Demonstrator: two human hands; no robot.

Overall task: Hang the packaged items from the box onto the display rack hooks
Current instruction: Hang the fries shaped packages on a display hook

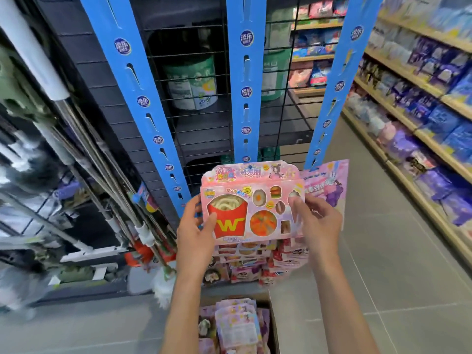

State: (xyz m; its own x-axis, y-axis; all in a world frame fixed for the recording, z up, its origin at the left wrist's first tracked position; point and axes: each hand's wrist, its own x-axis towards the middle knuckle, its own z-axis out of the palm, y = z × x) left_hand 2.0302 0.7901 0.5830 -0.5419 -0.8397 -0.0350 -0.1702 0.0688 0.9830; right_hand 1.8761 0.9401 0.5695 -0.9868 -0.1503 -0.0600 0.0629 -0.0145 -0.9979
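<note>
Both hands reach forward, left hand (pixel 196 227) and right hand (pixel 319 221) each pinching a side edge of one pink cardboard toy-food package (pixel 251 203), held upright before three blue slotted rack strips (pixel 246 80). At 6 o'clock, the brown cardboard box (pixel 272 318) holds more packages.

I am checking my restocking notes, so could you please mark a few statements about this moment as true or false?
1. Both hands hold one pink toy food package. True: the left hand grips its left edge and the right hand its right edge.
2. The cardboard box on the floor is empty. False: pink packages still lie in it.
3. The blue hanging strips above the held package are bare. True.
4. The held package shows a green cup with a W. False: it is a red fries carton with a yellow W.
5. Packages already hang below the held one. True: a row shows there.
</note>
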